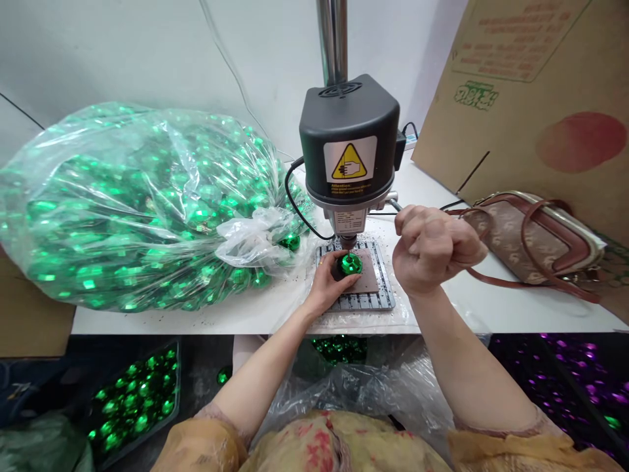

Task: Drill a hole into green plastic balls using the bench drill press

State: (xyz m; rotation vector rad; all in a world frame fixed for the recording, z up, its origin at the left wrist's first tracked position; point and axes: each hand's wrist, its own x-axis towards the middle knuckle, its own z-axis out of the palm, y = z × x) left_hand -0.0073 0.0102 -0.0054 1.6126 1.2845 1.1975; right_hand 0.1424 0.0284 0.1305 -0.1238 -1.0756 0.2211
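My left hand [326,283] has its fingers wrapped round a shiny green faceted ball [352,265] on the base plate [366,301] of a small bench drill press [350,141]. The drill's chuck sits right above the ball, and the bit meets its top or comes very close. A square board lies on the slotted plate under the ball. On the right side of the machine, my right hand [437,248] is closed in a fist around the drill press's feed lever [395,204]. Most of the lever is hidden by the fingers.
A big clear bag of green balls [147,210] fills the left of the white table [196,322]. At right stand a handbag [540,239] and a large cardboard box [515,98]. Below the table edge are a bin of green balls [140,393] and purple balls [580,373].
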